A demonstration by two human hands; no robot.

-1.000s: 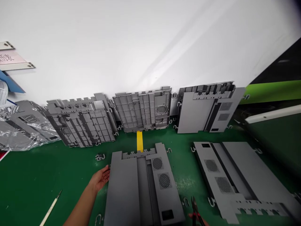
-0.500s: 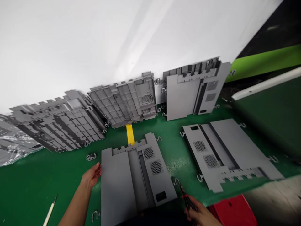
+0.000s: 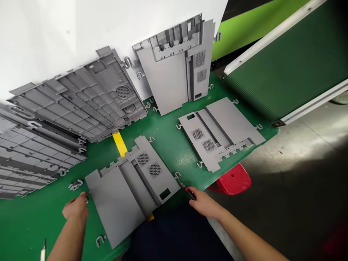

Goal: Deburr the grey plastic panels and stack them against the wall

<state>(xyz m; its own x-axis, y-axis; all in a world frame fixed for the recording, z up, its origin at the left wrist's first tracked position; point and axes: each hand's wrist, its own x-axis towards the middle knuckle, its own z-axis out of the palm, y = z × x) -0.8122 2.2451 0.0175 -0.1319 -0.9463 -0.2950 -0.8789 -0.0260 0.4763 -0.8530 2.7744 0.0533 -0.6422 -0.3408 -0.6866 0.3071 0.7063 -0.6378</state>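
Observation:
A flat grey plastic panel (image 3: 116, 197) with two round vent grilles lies on the green table before me. My left hand (image 3: 76, 207) is at its left corner, fingers closed on a small grey plastic hook (image 3: 87, 198) that they partly hide. Held in my right hand (image 3: 199, 198) are nippers (image 3: 190, 193) with black and red handles. Their tips are by the hook-shaped tab (image 3: 177, 175) on the panel's right corner; I cannot tell whether they touch it. More hook-shaped tabs stick out from the panel's other corners. Loose hook pieces (image 3: 76, 185) lie near my left hand.
Another grey panel (image 3: 236, 123) lies at the right. Several more, such as this ribbed panel (image 3: 81, 94), lean on the white wall at the back. A red stool (image 3: 236, 179), a green conveyor belt (image 3: 288, 65) and a pale-handled tool (image 3: 43, 252) are around me.
My view has swung to the right, bringing the stool and conveyor further in. My left hand has closed at the panel's left corner. The nippers remain by the right tab.

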